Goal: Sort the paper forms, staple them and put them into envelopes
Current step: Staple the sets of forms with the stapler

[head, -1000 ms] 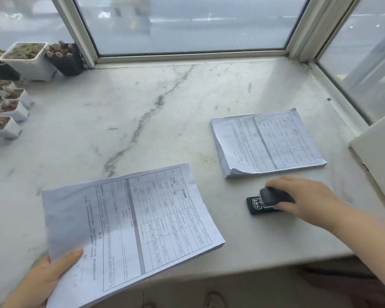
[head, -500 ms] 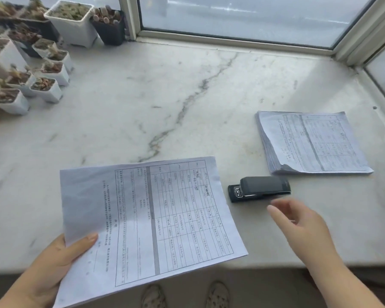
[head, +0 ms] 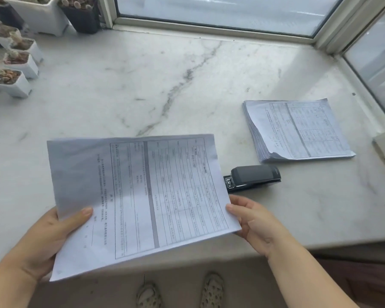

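Sill [head: 142,81]: polished white marble, grey veining, smooth with soft sheen. Held form [head: 138,196]: thin matt printed paper. Stack of forms [head: 298,130] at 2 o'clock: same matt paper. Stapler [head: 252,177]: black semi-gloss plastic, bright metal nose. Pots [head: 16,81] at 10 o'clock: smooth white plastic.

Stapler [head: 253,178] nose behind held form [head: 138,196].

The left hand [head: 47,236] is gripping the printed form [head: 138,196] by its near-left corner, thumb on top, while the right hand [head: 258,225] is pinching its right edge. The black stapler [head: 253,177] is lying just right of the form, and the paper stack [head: 298,130] is resting beyond the stapler on the marble sill [head: 142,85].
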Tool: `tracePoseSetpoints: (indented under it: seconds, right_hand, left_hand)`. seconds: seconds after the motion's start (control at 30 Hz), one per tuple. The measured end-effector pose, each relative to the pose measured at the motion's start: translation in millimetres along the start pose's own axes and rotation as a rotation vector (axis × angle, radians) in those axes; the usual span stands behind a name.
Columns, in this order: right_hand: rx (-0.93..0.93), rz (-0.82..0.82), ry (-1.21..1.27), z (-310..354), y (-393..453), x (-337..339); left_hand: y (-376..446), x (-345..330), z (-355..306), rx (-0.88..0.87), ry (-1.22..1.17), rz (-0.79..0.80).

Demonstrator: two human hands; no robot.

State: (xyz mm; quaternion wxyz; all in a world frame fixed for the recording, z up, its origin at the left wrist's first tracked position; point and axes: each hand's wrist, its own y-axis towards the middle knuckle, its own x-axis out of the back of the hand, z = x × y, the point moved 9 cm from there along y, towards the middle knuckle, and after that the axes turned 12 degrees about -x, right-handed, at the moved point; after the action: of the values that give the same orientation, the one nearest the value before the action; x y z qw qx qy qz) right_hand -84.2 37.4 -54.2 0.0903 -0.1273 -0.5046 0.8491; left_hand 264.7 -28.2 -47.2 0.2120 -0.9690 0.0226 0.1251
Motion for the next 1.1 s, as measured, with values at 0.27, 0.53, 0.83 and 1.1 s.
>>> tracePoseSetpoints:
  seconds: [0.27, 0.53, 0.83, 1.1]
  right_hand:
    - [0.124, -0.27, 0.009, 13.0, 15.3, 16.8]
    - [0.204, -0.44, 0.166, 12.7, 22.1, 35.5]
    - [0.233, -0.379, 0.219, 16.3, 21.1, 39.3]
    - [0.273, -0.46, 0.064, 26.2, 20.9, 45.4]
  left_hand:
    - [29.4, -26.2, 1.0, -0.03, 0.064, 0.112]
    - [40.2, -28.7, 7.3, -0.012, 0.074, 0.044]
    - [63.1, -37.7, 0.9, -0.059, 0.09, 0.098]
    - [77.1, -34.4, -0.4, -0.067, 0.083, 0.068]
